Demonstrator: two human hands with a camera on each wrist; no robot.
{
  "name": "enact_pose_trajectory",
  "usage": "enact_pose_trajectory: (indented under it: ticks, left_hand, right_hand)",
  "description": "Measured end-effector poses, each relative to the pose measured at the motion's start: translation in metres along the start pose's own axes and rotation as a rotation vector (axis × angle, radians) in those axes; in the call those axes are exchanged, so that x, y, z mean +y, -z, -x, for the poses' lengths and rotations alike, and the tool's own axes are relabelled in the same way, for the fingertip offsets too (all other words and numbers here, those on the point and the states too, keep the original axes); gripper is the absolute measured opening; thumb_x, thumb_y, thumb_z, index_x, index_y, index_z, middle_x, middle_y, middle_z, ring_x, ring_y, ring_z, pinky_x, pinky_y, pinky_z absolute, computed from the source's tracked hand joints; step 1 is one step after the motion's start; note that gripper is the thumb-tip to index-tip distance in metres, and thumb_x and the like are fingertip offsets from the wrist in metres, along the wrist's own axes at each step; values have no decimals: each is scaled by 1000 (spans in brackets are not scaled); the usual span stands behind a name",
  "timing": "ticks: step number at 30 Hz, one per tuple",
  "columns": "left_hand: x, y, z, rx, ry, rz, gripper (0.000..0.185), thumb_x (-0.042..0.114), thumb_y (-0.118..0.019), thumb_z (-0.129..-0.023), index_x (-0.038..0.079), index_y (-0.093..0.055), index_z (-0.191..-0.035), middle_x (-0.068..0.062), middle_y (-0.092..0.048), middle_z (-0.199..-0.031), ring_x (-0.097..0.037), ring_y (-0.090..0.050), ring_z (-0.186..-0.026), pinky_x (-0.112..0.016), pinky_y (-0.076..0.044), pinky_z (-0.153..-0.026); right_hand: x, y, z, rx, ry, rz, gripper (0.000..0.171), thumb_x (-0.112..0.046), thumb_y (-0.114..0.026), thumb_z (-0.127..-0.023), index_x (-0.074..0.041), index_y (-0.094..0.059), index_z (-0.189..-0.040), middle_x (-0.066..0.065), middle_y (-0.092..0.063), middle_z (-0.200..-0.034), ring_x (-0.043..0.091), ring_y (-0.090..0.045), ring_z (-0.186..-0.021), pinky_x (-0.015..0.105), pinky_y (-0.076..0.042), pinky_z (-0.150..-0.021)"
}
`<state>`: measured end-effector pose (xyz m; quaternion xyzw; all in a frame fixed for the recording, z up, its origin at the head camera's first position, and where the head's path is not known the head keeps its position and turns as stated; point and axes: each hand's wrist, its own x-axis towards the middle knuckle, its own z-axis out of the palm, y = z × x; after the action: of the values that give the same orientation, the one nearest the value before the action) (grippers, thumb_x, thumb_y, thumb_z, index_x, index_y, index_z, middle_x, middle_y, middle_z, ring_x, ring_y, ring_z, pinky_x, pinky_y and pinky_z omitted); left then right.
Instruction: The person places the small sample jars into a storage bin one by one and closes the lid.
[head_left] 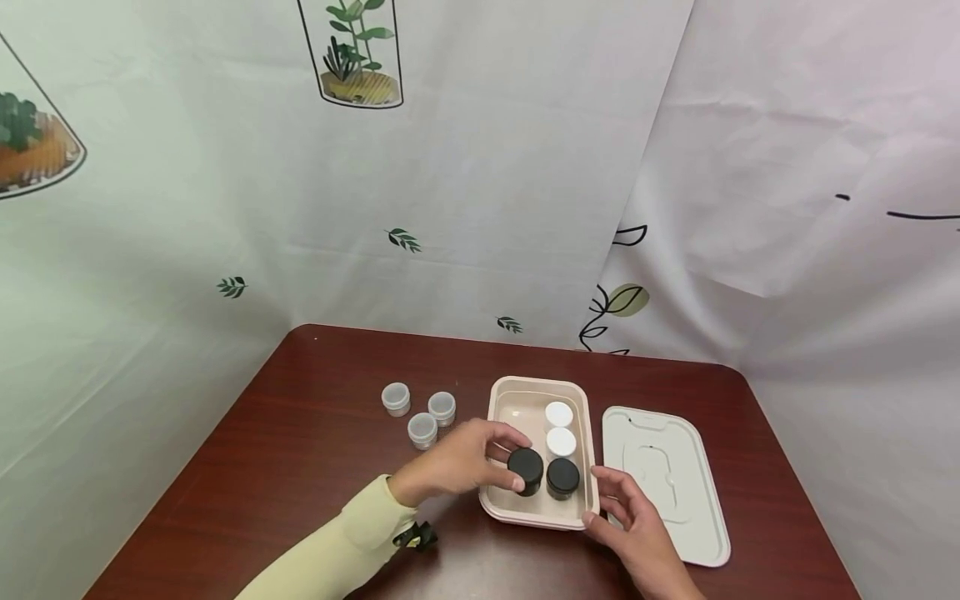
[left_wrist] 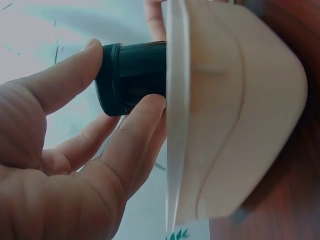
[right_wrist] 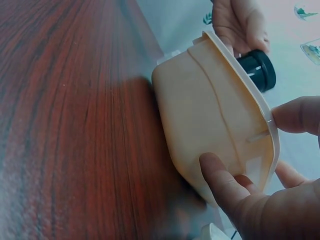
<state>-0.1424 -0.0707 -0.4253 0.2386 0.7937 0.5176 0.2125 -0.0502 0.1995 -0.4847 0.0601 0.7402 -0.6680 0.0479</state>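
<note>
Even soft light, faint shadows; head view sharp, edges bowed; wrist views hazy, washed out, close surfaces blurred

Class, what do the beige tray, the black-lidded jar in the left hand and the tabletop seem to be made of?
Beige tray: probably moulded plastic or fibre, matte; rounded corners, thin rim.
Black-lidded jar, gripped by the left hand: likely hard plastic, smooth with a slight sheen.
Tabletop: wood or wood-look laminate, glossy; reddish grain streaks and reflections.
</note>
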Motion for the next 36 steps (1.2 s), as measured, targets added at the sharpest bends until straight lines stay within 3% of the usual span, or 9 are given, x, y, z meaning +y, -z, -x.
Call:
enact_pose_trajectory:
  ticks: [6, 17, 29, 36]
  left_hand:
    - [4, -16, -11, -44, 14, -68, 43, 12, -93, -79, 14, -76, -119, 6, -79, -105, -7, -75, -98, -21, -56, -88]
    - [7, -37, -26, -115, 9, -195, 41, 9, -92, -78, 13, -77, -116, 7, -76, -97, -2, -71, -87, -17, -54, -83]
    - [8, -47, -30, -97, -33, -400, 39, 12, -94, -76, 17, -79, -112, 5, -76, -88, 5, -62, -79, -15, -51, -76]
    - [7, -52, -31, -95, -39, -444, 42, 10, -95, -75, 17, -80, -113, -1, -77, -91, 4, -61, -77, -15, -49, -74]
  right_hand:
    - [0, 0, -1, -9, -9, -5, 60, -3, -79, -91, -10, -54, -145, 19, -58, -143, 17, -66, -117, 28, -61, -83]
    - [-1, -1, 0, -15, -2, -15, 60, -2, -77, -92, -9, -53, -146, 20, -58, -142, 15, -66, -116, 28, -60, -82]
    - [-3, -1, 0, -14, -1, -11, 60, -1, -77, -91, -8, -53, -146, 21, -58, -142, 15, -66, -116, 28, -60, -82]
    - [-3, -2, 1, -16, 16, -1, 59, 0, -77, -92, -7, -53, -146, 21, -59, -140, 11, -66, -114, 27, -60, -82]
